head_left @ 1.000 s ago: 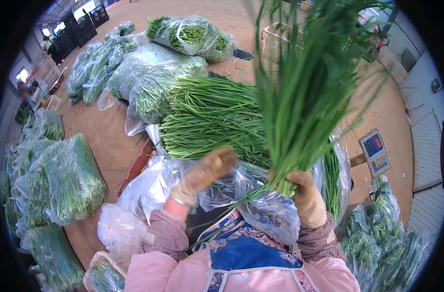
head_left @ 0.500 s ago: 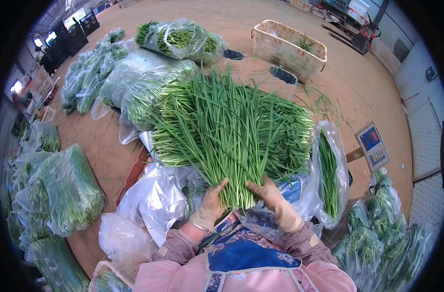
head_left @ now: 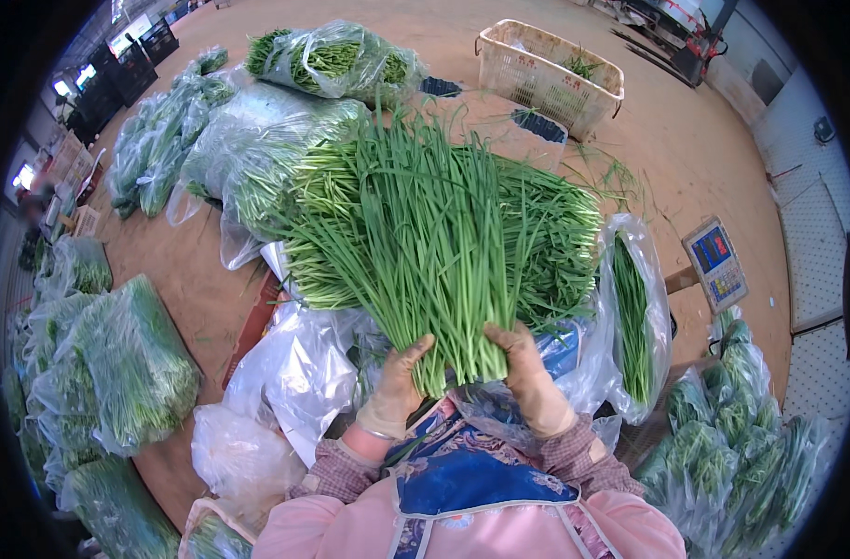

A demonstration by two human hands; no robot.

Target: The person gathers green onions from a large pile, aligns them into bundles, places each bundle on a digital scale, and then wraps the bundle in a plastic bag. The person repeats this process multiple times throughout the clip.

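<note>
Between my two gloved hands is a large bunch of garlic chives (head_left: 443, 270), white-green stem ends toward me and dark leaves fanned away. My left hand (head_left: 397, 384) grips the bunch's left side near the cut ends, thumb on top. From the right, my right hand (head_left: 529, 377) holds the same ends, its thumb also showing. The fingers under the stems are hidden. Beneath the bunch lies a broad pile of chives (head_left: 560, 233), some stems pointing left and others right. A clear plastic bag (head_left: 650, 307) with chives inside lies right of the pile.
Crumpled clear plastic (head_left: 304, 359) lies left of my hands. Bagged greens (head_left: 136, 363) are stacked at the left, with more bags (head_left: 741, 438) at the lower right. A digital scale display (head_left: 715, 261) stands right, and a dirty white crate (head_left: 550, 79) sits at the far side.
My hands have moved slightly apart and a little away from me. The stem ends between them have spread wider. Both hands keep hold of the bunch.
</note>
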